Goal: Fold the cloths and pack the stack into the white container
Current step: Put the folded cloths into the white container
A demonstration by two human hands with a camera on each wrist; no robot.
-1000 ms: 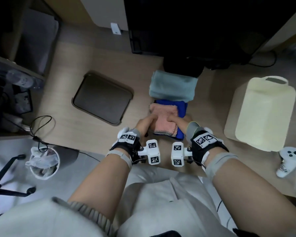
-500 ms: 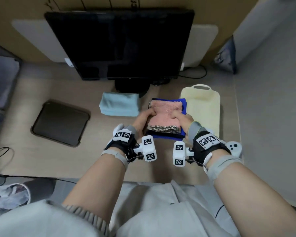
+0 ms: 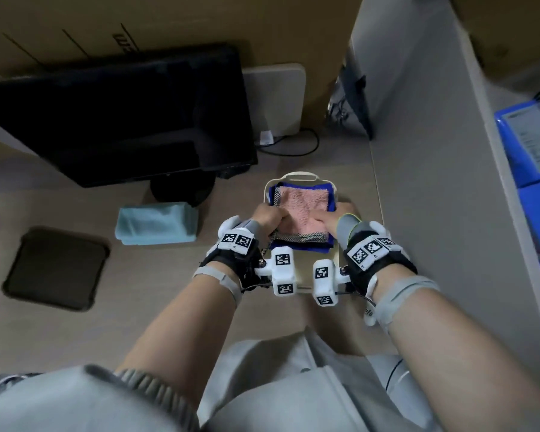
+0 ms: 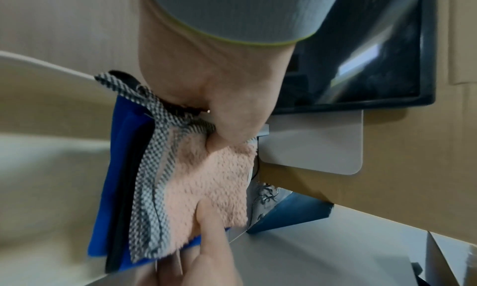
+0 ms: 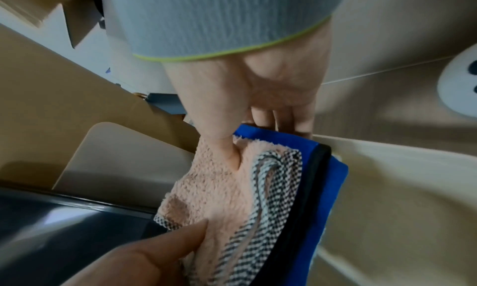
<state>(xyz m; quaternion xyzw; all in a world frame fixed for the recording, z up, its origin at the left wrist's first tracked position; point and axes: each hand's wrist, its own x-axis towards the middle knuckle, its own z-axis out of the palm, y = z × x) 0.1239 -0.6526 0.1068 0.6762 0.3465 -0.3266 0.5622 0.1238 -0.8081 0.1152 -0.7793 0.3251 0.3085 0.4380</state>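
A stack of folded cloths (image 3: 303, 210), pink on top, a grey checkered one under it and blue at the bottom, hangs over the opening of the white container (image 3: 297, 175). My left hand (image 3: 268, 217) grips the stack's left edge and my right hand (image 3: 328, 220) grips its right edge. In the left wrist view the thumb (image 4: 232, 125) pinches the checkered and pink layers (image 4: 211, 180). In the right wrist view the thumb (image 5: 222, 147) presses into the pink cloth (image 5: 214, 192), with fingers under the blue cloth (image 5: 322, 188). I cannot tell whether the stack touches the container's floor (image 5: 400, 198).
A folded light blue cloth (image 3: 156, 224) lies on the table left of the container. Farther left sits a dark tray (image 3: 56, 268). A black monitor (image 3: 116, 113) stands behind. A grey partition wall (image 3: 434, 182) runs close along the container's right side. A white controller (image 5: 459, 86) lies nearby.
Both hands have carried the stack to the right, from the table beside the light blue cloth to over the white container. The head view has swung right with it.
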